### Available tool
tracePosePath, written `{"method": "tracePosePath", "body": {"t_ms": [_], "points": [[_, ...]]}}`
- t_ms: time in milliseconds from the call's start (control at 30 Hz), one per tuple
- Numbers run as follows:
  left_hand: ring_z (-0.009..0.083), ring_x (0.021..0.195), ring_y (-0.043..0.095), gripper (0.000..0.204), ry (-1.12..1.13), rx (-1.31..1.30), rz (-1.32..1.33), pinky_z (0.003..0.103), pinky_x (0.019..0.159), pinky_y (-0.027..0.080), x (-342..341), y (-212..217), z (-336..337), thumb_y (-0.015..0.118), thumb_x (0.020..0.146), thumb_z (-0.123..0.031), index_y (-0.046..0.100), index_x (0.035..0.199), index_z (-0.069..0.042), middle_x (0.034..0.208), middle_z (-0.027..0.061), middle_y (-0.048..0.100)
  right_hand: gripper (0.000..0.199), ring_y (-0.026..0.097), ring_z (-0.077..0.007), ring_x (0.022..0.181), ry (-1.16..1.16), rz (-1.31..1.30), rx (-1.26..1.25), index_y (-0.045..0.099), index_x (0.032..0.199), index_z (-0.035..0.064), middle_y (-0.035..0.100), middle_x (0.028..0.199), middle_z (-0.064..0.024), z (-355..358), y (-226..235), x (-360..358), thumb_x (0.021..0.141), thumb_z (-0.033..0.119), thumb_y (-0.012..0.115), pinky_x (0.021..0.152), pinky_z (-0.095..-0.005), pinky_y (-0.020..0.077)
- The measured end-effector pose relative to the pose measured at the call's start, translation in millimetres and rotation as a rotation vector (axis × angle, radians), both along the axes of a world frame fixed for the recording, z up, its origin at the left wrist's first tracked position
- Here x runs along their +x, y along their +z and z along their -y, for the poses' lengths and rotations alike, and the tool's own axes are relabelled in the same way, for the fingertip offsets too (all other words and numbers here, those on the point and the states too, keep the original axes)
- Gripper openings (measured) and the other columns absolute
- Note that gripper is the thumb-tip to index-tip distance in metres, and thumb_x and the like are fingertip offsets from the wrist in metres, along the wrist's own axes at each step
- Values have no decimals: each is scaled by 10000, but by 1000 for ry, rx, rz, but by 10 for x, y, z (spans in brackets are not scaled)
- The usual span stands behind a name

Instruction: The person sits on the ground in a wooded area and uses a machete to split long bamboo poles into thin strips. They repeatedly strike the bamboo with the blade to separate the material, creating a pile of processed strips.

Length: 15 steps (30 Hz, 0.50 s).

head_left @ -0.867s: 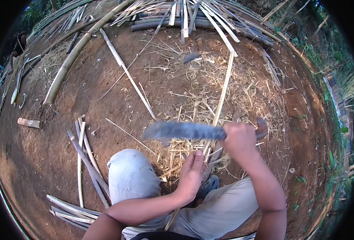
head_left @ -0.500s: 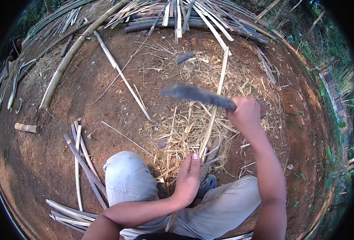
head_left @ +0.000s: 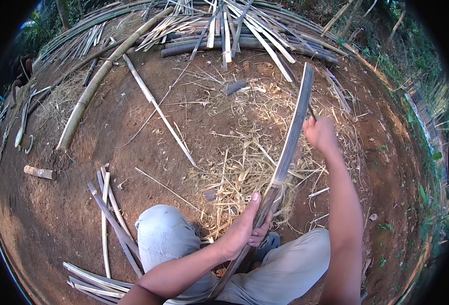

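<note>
Long dark split bamboo strip (head_left: 290, 147): one, propped slanting from the lap out over the heap of pale straw-like bamboo shavings (head_left: 245, 173). Left hand (head_left: 245, 229), fingers clasped round the strip's lower part. Right hand (head_left: 320, 134), beside the strip's middle, fist clenched on a thin tool, barely visible. Progress, judged: shavings heap already thick; this strip apparently part-worked. Thick pale bamboo pole (head_left: 102, 76): one, far left of the strip. Grey slats (head_left: 110, 223) left of the knee: about six. Short cut stub (head_left: 39, 173): one.
</note>
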<state>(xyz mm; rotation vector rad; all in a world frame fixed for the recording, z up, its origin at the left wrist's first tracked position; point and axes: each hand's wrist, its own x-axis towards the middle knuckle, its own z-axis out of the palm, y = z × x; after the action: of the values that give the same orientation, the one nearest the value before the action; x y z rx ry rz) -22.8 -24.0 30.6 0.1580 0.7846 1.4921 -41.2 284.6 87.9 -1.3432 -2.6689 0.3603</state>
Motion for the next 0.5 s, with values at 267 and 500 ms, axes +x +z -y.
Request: {"method": "tracePosePath", "body": {"t_ms": [267, 500], "points": [[88, 429, 339, 662, -134, 101, -14, 229, 430, 319, -19, -14, -132, 141, 958, -706, 431, 849, -121, 559, -17, 369, 436, 319, -59, 408, 21, -725, -1019, 591, 807, 23, 363, 506, 65, 520, 2, 570, 923, 442, 620, 405, -248, 280], [220, 672, 631, 682, -69, -64, -244, 318, 635, 521, 92, -29, -294, 154, 1010, -600, 528, 1035, -30, 824, 151, 616, 252, 257, -32, 395, 149, -1028, -1338, 547, 763, 102, 307, 493, 98, 618, 163, 739, 900, 244, 704, 398, -228, 213]]}}
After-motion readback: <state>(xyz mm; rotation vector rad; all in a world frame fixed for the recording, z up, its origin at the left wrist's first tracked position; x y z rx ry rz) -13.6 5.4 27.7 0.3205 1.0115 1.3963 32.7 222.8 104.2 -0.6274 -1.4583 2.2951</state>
